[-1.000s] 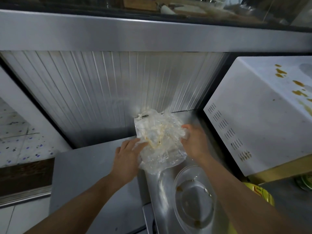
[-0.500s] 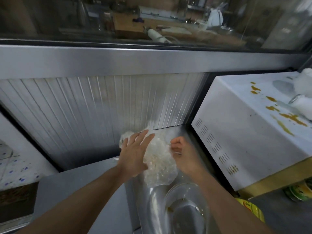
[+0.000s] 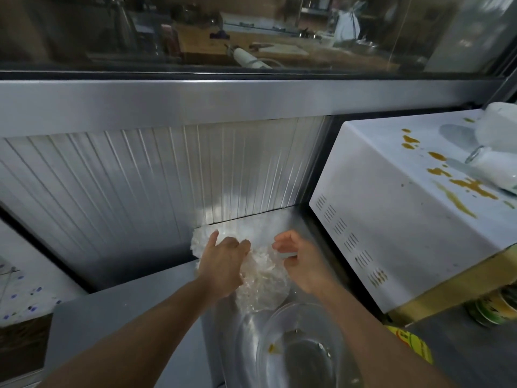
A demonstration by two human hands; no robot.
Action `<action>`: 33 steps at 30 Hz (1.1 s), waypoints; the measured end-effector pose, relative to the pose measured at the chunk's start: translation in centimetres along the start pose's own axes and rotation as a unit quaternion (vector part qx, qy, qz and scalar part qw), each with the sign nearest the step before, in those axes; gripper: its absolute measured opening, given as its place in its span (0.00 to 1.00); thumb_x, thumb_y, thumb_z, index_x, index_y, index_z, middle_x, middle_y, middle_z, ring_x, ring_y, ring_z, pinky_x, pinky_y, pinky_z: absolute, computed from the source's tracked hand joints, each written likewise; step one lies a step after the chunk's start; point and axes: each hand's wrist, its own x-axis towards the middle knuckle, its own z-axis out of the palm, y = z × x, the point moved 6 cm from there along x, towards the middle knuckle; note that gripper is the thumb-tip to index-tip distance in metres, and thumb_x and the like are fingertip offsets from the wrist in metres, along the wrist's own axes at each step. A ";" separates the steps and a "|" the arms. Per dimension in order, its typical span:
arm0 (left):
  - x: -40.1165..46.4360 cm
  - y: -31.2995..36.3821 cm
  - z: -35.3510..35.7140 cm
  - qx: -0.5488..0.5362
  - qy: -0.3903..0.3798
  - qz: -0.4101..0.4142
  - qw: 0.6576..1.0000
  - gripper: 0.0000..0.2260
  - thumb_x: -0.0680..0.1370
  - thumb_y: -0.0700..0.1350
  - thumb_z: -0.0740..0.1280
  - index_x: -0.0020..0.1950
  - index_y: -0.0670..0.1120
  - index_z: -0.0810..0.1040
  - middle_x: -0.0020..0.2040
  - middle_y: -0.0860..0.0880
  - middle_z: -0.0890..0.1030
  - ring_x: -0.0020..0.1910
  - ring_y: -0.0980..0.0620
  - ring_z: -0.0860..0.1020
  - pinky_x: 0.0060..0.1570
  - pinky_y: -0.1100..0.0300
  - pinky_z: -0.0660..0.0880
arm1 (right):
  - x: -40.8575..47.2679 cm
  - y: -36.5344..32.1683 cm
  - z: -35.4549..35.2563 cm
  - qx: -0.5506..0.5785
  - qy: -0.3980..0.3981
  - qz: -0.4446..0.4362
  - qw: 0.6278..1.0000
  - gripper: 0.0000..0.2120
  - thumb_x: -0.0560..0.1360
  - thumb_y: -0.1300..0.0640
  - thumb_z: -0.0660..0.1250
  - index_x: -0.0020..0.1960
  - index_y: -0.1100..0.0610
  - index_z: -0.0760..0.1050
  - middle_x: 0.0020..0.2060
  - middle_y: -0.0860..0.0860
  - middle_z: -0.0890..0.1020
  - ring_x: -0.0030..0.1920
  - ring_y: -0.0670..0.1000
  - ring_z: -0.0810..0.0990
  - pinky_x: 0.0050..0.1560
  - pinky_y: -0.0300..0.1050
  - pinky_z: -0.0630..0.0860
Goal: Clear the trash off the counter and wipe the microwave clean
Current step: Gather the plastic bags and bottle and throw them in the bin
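Crumpling a clear plastic bag point(image 3: 260, 278), both hands point(image 3: 223, 264) grasp it beside a sauce-flecked bowl point(image 3: 299, 348).

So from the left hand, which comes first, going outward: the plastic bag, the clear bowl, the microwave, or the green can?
From the left hand:
1. Plastic bag, crumpled under its fingers.
2. Clear bowl, lower right, just past the bag.
3. Microwave, to the right, beyond the right hand.
4. Green can, far right, below the microwave's corner.
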 end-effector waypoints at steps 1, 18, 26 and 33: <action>-0.3 0.0 -0.4 -0.005 0.004 -0.007 1.000 0.19 0.71 0.52 0.68 0.59 0.52 0.67 0.53 0.52 0.78 0.60 0.53 0.73 0.72 0.50 0.48 | -0.3 -0.3 -0.4 -0.013 0.003 -0.013 1.000 0.18 0.73 0.72 0.61 0.59 0.57 0.73 0.51 0.48 0.77 0.51 0.47 0.75 0.47 0.32 0.71; -1.1 4.9 -13.1 -0.153 0.084 -0.074 0.982 0.19 0.72 0.55 0.64 0.60 0.51 0.68 0.41 0.52 0.80 0.42 0.49 0.80 0.43 0.58 0.70 | -7.3 -8.9 -7.3 -0.162 -0.034 -0.085 0.983 0.55 0.58 0.50 0.82 0.75 0.48 0.52 0.73 0.49 0.52 0.73 0.49 0.53 0.73 0.52 0.57; -2.7 7.6 -17.4 -0.224 0.065 0.008 0.972 0.31 0.66 0.56 0.73 0.65 0.58 0.63 0.49 0.53 0.81 0.47 0.50 0.80 0.48 0.58 0.74 | -8.7 -11.0 -12.1 -0.128 0.142 -0.122 0.974 0.16 0.66 0.61 0.75 0.53 0.55 0.79 0.55 0.49 0.70 0.52 0.43 0.70 0.50 0.18 0.59; -3.8 10.3 -19.8 -0.233 0.125 0.074 0.962 0.30 0.69 0.67 0.66 0.69 0.64 0.64 0.46 0.52 0.83 0.46 0.53 0.80 0.48 0.61 0.71 | -9.7 -11.2 -13.9 -0.104 0.185 -0.122 0.970 0.04 0.67 0.67 0.73 0.38 0.63 0.79 0.41 0.52 0.74 0.41 0.49 0.75 0.42 0.25 0.67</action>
